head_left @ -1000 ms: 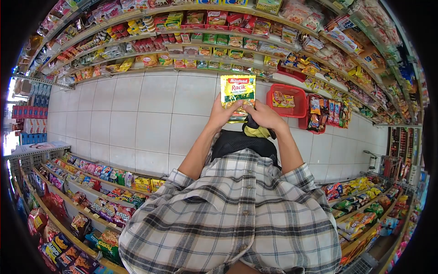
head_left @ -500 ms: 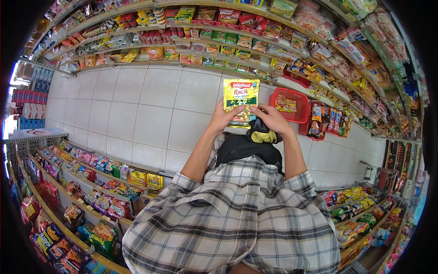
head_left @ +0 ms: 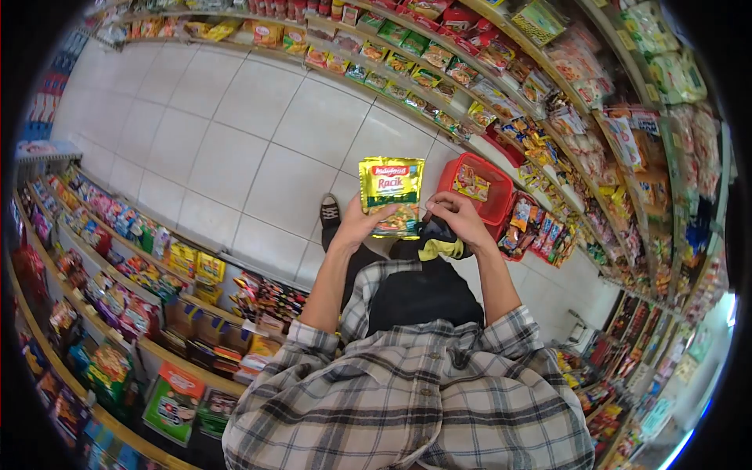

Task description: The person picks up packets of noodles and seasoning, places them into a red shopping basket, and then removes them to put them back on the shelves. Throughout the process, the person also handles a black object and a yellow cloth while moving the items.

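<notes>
My left hand (head_left: 359, 225) is closed on yellow-and-green Racik seasoning packets (head_left: 392, 188), thumb across the front. A second edge shows behind the front packet, so more than one seems to be held; the exact number is hidden. Just right of the packets, my right hand (head_left: 460, 221) has its fingers pinched together. A bunched black-and-yellow cloth item (head_left: 441, 247), perhaps a glove, hangs beneath that hand and appears gripped by it. Beyond the right hand, a red basket (head_left: 507, 192) on the floor has a packet (head_left: 471, 183) inside.
Shelves of packaged seasonings (head_left: 427, 77) curve along the far side and right. Another shelf row with snack bags (head_left: 113, 364) runs along the lower left. More snack packs (head_left: 540, 227) sit beside the basket. White floor tiles (head_left: 235, 149) stretch between the rows.
My view has turned, with a shoe now visible. My right thumb has come away from the packets' front, and the right fingers are now pinched beside them. The left hand keeps its hold.
</notes>
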